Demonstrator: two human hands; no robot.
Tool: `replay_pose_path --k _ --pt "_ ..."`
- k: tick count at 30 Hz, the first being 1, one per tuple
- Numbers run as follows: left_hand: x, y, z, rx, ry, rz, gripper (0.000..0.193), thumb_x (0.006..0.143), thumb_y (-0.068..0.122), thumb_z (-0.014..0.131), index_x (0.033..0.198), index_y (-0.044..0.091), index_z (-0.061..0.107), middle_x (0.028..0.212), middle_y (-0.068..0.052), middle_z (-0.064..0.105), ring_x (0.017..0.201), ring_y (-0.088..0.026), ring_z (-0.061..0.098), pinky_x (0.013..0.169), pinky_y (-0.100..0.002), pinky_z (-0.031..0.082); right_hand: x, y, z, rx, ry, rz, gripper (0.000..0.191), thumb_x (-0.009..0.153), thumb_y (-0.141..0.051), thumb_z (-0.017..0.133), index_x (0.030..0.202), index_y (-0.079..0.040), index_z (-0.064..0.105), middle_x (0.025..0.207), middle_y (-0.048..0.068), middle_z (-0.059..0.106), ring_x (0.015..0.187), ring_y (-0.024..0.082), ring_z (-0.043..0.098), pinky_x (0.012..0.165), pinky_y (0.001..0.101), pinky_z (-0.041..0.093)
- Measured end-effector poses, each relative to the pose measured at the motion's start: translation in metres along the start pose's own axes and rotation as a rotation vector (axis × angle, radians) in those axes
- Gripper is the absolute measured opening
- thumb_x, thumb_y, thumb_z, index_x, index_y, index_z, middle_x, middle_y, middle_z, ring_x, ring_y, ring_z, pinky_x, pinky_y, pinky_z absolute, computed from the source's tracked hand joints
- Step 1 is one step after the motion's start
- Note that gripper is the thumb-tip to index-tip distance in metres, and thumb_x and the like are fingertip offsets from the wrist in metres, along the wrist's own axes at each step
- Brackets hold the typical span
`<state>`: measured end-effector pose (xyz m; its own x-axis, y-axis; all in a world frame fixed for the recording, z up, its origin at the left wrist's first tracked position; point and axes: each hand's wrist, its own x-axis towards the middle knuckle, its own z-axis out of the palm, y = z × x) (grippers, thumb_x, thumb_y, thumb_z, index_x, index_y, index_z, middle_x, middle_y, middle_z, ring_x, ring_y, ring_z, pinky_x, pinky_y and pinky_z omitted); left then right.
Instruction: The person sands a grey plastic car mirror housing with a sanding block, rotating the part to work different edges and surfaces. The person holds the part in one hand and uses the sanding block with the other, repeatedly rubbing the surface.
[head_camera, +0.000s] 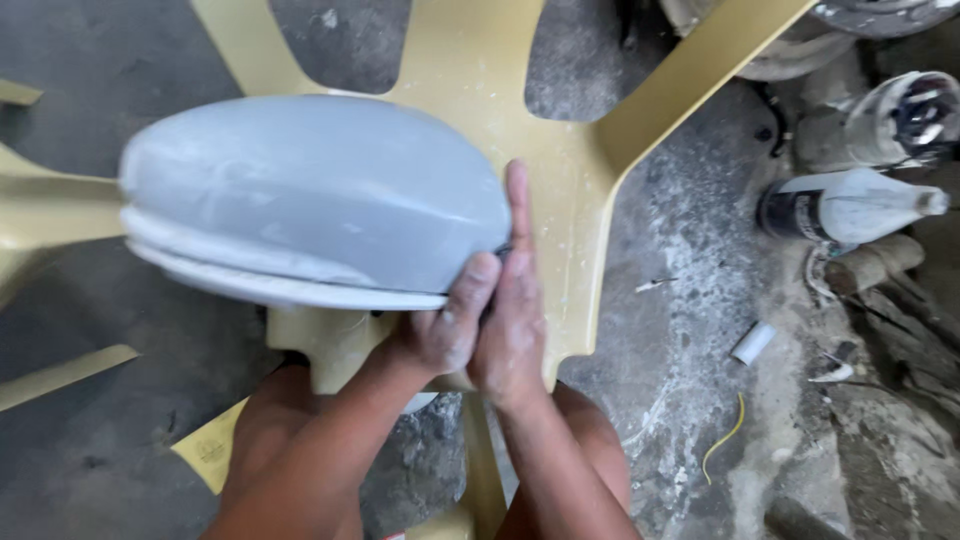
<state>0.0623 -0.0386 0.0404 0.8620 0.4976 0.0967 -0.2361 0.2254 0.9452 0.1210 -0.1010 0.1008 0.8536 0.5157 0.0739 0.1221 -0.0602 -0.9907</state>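
Both dusty hands gripped the right end of a grey primed shell lying over a beige plastic chair: the left hand clamped its edge, the right hand pressed alongside, fingers extended.

I see a grey shell, rounded & oval, like a moulded cover w/ a smooth domed top. Surface is matte grey, dusty, w/ paler rubbed patches & faint streaks. Along its lower edge runs a lighter rim, stepped in two lips, w/ a thin dark seam under it. It lies lengthwise left to right, dome tilted toward me, slightly blurred at the left end. It sits over a yellow plastic chair, resting on the chair's underside btw the splayed legs. Right end is where both grips meet it.
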Motion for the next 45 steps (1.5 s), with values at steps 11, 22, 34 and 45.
replay_pose_path --k 11,22,34,45 --pt "0.016 0.024 -0.002 0.382 -0.074 0.220 0.047 0.115 0.028 0.047 0.147 -0.006 0.047 0.149 -0.023 0.054 0.140 -0.036 0.053 0.120 -0.049 0.038 0.000 0.009 0.003 0.211 0.066 0.213 0.074 0.113 -0.048 0.030 0.165 0.004 0.021 0.169 0.027 0.037 0.156 0.033 0.038 0.130 0.0437 0.024" --pt "0.009 -0.019 0.001 0.349 0.081 0.119 0.053 0.116 0.042 0.040 0.140 -0.005 0.049 0.139 -0.020 0.056 0.128 -0.032 0.058 0.115 -0.044 0.045 0.022 0.026 -0.015 0.326 0.135 0.144 0.066 0.112 -0.044 0.041 0.152 0.008 0.047 0.147 0.022 0.060 0.136 0.031 0.059 0.116 0.0409 0.047" --pt "0.031 -0.010 -0.010 0.314 0.098 -0.021 0.055 0.114 0.043 0.034 0.136 -0.003 0.057 0.128 -0.022 0.066 0.119 -0.035 0.066 0.104 -0.044 0.051 0.008 0.001 0.003 0.131 -0.123 -0.005 0.076 0.114 -0.051 0.029 0.163 0.006 0.027 0.173 0.022 0.028 0.163 0.031 0.027 0.135 0.0395 0.018" --pt "0.032 -0.008 -0.009 0.370 0.058 0.068 0.047 0.116 0.037 0.035 0.129 -0.001 0.058 0.120 -0.019 0.067 0.112 -0.033 0.065 0.099 -0.044 0.050 0.013 0.009 0.003 0.061 -0.105 -0.026 0.071 0.111 -0.048 0.029 0.156 0.007 0.031 0.158 0.027 0.040 0.148 0.030 0.037 0.124 0.0402 0.024"
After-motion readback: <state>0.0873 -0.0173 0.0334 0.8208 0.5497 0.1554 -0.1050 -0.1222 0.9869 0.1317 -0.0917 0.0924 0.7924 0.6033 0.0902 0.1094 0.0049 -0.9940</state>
